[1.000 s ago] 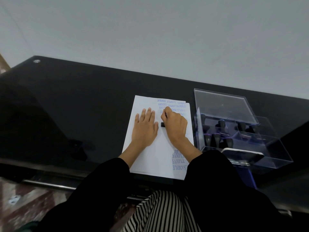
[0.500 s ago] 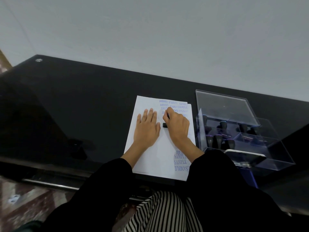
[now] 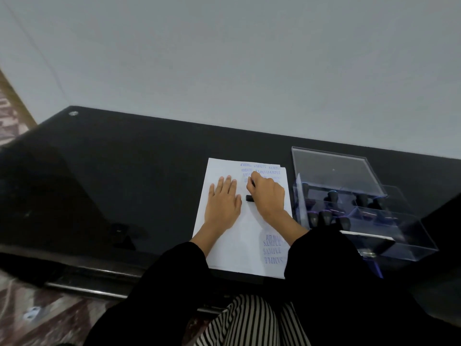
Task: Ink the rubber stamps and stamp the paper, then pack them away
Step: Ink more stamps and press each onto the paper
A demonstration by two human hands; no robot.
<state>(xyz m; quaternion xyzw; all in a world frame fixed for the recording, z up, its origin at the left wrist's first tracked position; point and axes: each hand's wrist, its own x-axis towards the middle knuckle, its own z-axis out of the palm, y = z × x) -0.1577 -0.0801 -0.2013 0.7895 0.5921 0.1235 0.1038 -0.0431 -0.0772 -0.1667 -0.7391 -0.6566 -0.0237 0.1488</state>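
Your right hand [image 3: 268, 196] is curled round the black stamp [image 3: 250, 198], which sits down on the paper [image 3: 224, 245] mid-sheet. Your left hand [image 3: 223, 203] lies flat, pinning the paper. If you rock the stamp or lift it crooked, you'll likely smear the print or overlap the rows above. Count: one stamp out, roughly seven in the clear box [image 3: 411, 245], and one sheet, maybe a second beneath.

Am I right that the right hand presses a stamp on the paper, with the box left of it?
Not quite: the head view shows the box right of the paper; the right hand does press the stamp on it.
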